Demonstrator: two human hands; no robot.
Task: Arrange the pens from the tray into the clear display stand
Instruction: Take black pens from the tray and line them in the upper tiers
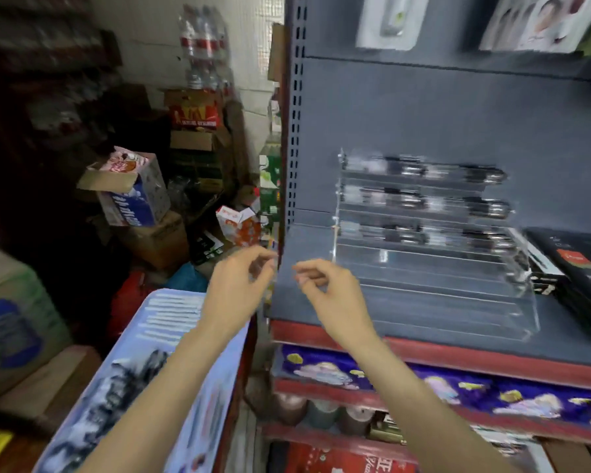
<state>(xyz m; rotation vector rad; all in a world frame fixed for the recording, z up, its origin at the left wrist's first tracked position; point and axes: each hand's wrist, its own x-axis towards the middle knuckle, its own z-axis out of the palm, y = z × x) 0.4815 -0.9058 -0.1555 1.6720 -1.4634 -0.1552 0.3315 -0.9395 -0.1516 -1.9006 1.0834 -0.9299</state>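
Observation:
A clear stepped display stand [434,268] sits on the grey shelf [492,339]. Dark pens [420,170] lie in its three upper rows; the lower rows show no pens. A light blue tray [171,322] at lower left holds a blurred heap of dark pens [130,384]. My left hand [239,285] hovers above the tray's far end, fingers loosely curled, holding nothing. My right hand [328,291] hangs over the shelf's left front corner, just left of the stand, fingers loosely curled and empty. The frame is motion-blurred.
Black boxes [567,264] lie on the shelf right of the stand. Below are red-edged shelves with purple packs [423,380] and cans. Cardboard cartons [133,189] and bottled water packs [202,39] pile up at the left.

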